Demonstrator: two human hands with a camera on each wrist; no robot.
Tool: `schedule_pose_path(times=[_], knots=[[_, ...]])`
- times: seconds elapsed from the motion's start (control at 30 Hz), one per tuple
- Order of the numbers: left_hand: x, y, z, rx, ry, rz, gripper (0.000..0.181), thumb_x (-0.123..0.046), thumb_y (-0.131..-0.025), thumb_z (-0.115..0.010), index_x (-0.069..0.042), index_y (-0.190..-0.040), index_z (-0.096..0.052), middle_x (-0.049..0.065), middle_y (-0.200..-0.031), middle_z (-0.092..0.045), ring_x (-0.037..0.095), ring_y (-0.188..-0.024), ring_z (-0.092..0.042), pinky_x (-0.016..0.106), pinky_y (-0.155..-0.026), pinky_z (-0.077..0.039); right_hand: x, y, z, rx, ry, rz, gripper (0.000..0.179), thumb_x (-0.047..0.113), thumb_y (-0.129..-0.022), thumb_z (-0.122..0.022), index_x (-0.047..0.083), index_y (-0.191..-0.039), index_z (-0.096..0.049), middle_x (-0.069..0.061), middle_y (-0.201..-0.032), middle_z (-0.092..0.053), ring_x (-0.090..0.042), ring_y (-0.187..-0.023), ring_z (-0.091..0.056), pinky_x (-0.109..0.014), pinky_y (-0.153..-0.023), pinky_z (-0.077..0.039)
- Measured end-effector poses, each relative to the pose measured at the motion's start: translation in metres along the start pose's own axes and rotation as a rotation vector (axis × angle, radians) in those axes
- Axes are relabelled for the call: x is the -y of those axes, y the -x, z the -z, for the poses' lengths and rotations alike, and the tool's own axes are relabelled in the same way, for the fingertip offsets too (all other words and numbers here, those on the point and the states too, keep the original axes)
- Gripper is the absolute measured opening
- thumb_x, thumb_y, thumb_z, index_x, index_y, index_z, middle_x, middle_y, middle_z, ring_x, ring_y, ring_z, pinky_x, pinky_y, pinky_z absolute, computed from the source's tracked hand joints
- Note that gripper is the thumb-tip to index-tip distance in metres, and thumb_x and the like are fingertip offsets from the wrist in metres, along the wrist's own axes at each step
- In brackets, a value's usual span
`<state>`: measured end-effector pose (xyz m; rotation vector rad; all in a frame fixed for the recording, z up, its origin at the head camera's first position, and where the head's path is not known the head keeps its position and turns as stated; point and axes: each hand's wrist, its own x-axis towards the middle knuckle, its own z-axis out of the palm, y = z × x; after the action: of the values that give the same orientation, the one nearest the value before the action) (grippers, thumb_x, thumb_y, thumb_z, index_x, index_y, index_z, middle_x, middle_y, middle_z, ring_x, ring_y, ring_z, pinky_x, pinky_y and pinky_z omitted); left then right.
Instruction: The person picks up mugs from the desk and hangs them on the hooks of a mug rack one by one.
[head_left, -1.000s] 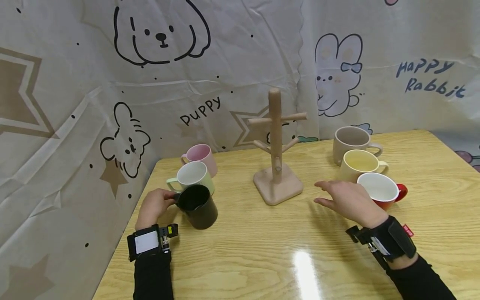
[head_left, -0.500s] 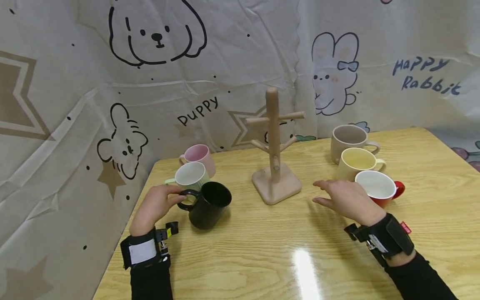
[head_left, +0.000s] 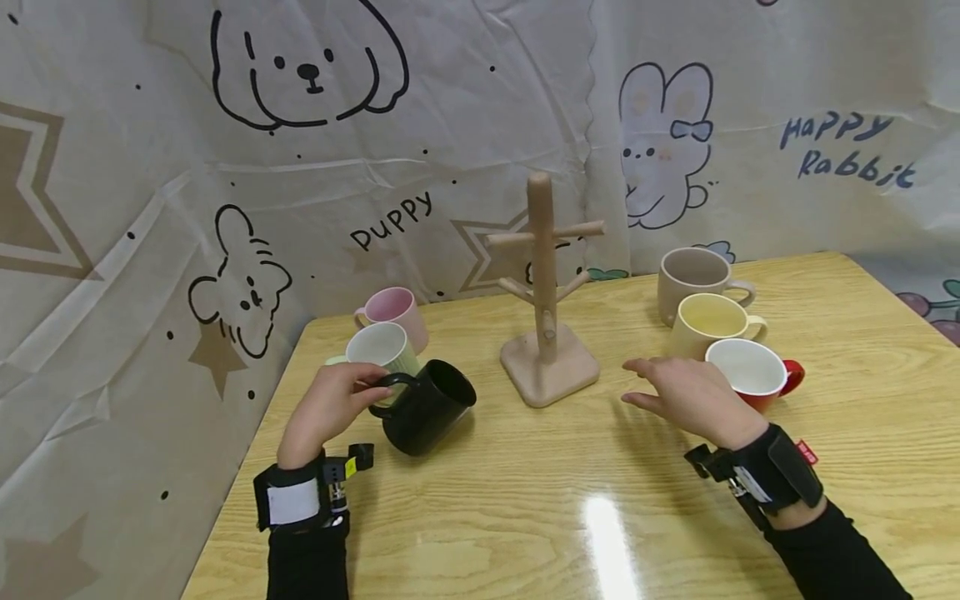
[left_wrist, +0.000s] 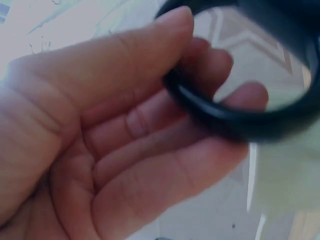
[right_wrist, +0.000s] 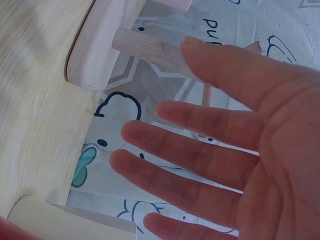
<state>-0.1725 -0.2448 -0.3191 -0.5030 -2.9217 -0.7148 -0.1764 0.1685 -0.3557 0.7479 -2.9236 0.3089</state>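
Note:
A black mug [head_left: 423, 417] leans to the right at the left side of the table, its mouth facing up and right. My left hand [head_left: 330, 408] pinches its handle [left_wrist: 215, 112] between thumb and fingers, as the left wrist view shows close up. Right behind it stand a pale green mug [head_left: 382, 346] and a pink mug [head_left: 401, 312]. My right hand [head_left: 693, 396] is held over the table with fingers extended and nothing in them, beside a red mug [head_left: 750, 371] with a white inside. In the middle a wooden mug tree [head_left: 546, 283] stands with bare pegs.
Behind the red mug are a yellow mug [head_left: 712, 325] and a grey-beige mug [head_left: 693, 279], close together at the back right. The wooden table [head_left: 495, 517] ends at a printed cloth [head_left: 465, 100] hanging along the back and left.
My left hand has moved right and slightly up with the black mug, which has gone from nearly upright to tilted right. My right hand has stayed almost in place.

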Motion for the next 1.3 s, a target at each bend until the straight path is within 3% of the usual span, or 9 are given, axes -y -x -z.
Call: schedule_pose_path(times=[0.2,0.37,0.67,0.8,1.0,1.1,1.3], knots=[[-0.013,0.002,-0.003,-0.042,-0.004,0.016,0.016,-0.009,-0.083,-0.066,0.001,-0.095,-0.068,0.014,-0.089,-0.068,0.025,-0.079,-0.064,0.04,-0.07,-0.054,0.001,0.0,0.0,0.004,-0.007,0.0,0.04,0.032,-0.084,-0.065,0.005,-0.113,-0.063,-0.013,-0.1,-0.069,-0.018,-0.067,-0.065,-0.024,-0.043,-0.041],[-0.028,0.002,-0.004,-0.079,0.045,0.048,0.018,-0.012,-0.084,-0.066,0.0,-0.098,-0.067,0.015,-0.093,-0.068,0.026,-0.081,-0.063,0.04,-0.072,-0.055,-0.001,0.001,0.001,0.006,-0.012,0.004,0.04,0.031,-0.084,-0.065,0.004,-0.113,-0.063,-0.013,-0.1,-0.069,-0.019,-0.068,-0.065,-0.025,-0.045,-0.043],[-0.059,0.0,-0.015,-0.026,0.207,-0.023,0.021,-0.008,-0.083,-0.066,0.001,-0.102,-0.068,0.014,-0.095,-0.069,0.024,-0.083,-0.066,0.038,-0.074,-0.055,-0.002,0.002,0.001,0.004,-0.01,-0.003,0.04,0.031,-0.084,-0.065,0.004,-0.113,-0.063,-0.013,-0.099,-0.069,-0.019,-0.068,-0.065,-0.024,-0.044,-0.042],[-0.072,-0.002,-0.025,-0.003,0.246,-0.046,0.022,-0.008,-0.082,-0.067,0.0,-0.103,-0.068,0.013,-0.096,-0.069,0.022,-0.084,-0.067,0.035,-0.074,-0.055,-0.003,0.002,0.001,0.0,-0.014,0.0,0.039,0.031,-0.084,-0.065,0.004,-0.113,-0.063,-0.013,-0.099,-0.07,-0.019,-0.067,-0.065,-0.024,-0.044,-0.042],[-0.089,-0.01,-0.05,-0.025,0.279,-0.075,0.021,-0.012,-0.082,-0.068,-0.004,-0.101,-0.069,0.008,-0.092,-0.071,0.014,-0.077,-0.064,0.024,-0.067,-0.052,-0.006,0.003,0.0,-0.018,-0.01,0.01,0.039,0.032,-0.084,-0.065,0.005,-0.113,-0.063,-0.011,-0.098,-0.07,-0.019,-0.069,-0.065,-0.026,-0.047,-0.045],[-0.095,-0.013,-0.061,-0.046,0.325,-0.049,0.019,-0.013,-0.081,-0.068,-0.007,-0.1,-0.07,0.006,-0.092,-0.071,0.012,-0.075,-0.062,0.022,-0.066,-0.051,-0.007,0.002,0.0,-0.02,-0.015,0.014,0.039,0.032,-0.084,-0.065,0.005,-0.113,-0.063,-0.011,-0.098,-0.07,-0.019,-0.07,-0.066,-0.026,-0.047,-0.046],[-0.101,-0.015,-0.07,-0.078,0.401,0.011,0.021,-0.01,-0.082,-0.067,-0.004,-0.102,-0.069,0.01,-0.096,-0.07,0.019,-0.081,-0.068,0.031,-0.071,-0.055,-0.008,0.003,0.0,-0.031,-0.024,0.01,0.039,0.031,-0.084,-0.065,0.005,-0.112,-0.063,-0.011,-0.097,-0.07,-0.02,-0.07,-0.066,-0.026,-0.047,-0.045]])
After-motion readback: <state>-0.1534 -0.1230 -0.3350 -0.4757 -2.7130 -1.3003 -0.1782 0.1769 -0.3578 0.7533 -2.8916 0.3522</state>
